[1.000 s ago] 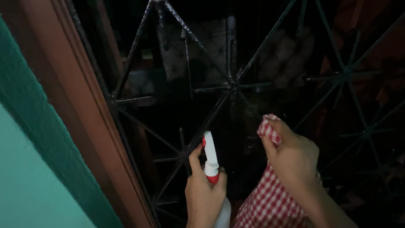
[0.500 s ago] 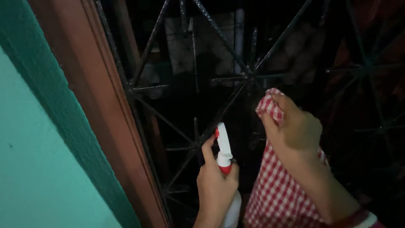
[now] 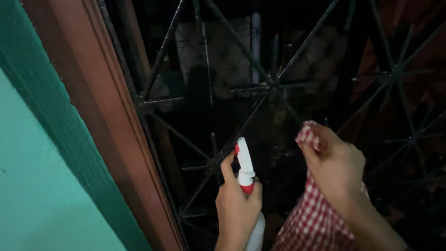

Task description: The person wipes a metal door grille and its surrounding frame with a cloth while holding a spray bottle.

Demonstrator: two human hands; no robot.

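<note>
A: From the head view, where do we stand against the black iron grille (image 3: 274, 83)?

B: Our left hand (image 3: 238, 207) is clenched round the white spray bottle (image 3: 246, 179), low against the grille and just right of the brown wooden frame (image 3: 116, 116). The index finger lies up by the red-tipped nozzle, which points at the bars.

A: And the cloth?

B: Our right hand (image 3: 337, 167) grips the red-and-white checked cloth (image 3: 313, 218), bunched at the fingertips, with the rest hanging below the wrist. That is what has changed: half a second ago the bunched end sat higher, close under the hub where the grille's spokes meet. Now we have dropped it lower and a little to the right of that hub.

A: Has the bottle moved as well?

B: Hardly. It keeps much the same place below the lower-left spokes, and the grip looks the same as a second ago.

A: What do we make of it?

B: We judge that the cloth is being drawn down along the bars in a wiping stroke, while the bottle waits ready. Whether the cloth touches the metal right now, we cannot tell; the grille is too dark there.

A: Anything else in view?

B: The teal wall (image 3: 42, 186), left of the frame, and dim shapes behind the grille.
</note>
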